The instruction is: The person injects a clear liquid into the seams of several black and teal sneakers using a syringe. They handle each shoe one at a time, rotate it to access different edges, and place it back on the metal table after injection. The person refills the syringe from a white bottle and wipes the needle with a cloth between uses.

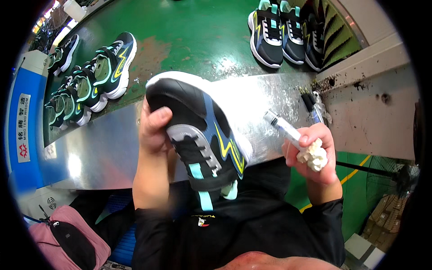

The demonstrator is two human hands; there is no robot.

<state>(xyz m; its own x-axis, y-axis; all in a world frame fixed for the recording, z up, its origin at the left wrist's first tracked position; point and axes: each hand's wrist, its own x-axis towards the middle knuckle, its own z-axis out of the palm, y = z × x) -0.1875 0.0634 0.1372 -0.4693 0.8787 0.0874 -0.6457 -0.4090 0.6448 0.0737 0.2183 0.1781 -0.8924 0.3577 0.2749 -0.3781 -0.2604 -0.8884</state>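
Note:
My left hand (155, 126) is closed round the toe end of a black sneaker (198, 121), thumb on its upper. The sneaker has a white sole, grey lace panel, yellow zigzag and mint tabs, and is tilted with its heel toward my body. In my right hand (321, 141), fingers pinch a clear tube with a grey cap (283, 126), which looks like a marker or small applicator. A crumpled off-white wad (313, 155), cloth or tissue, is tucked in the same hand. The tube's capped end points toward the shoe, apart from it.
Several matching sneakers (85, 81) stand at the left on the green surface (193, 36). More sneakers (265, 38) sit at the far right beside a bristled green strip (337, 36). Brushes or pens (310, 103) lean near the right metal wall (373, 108). A pink bag (74, 238) is at lower left.

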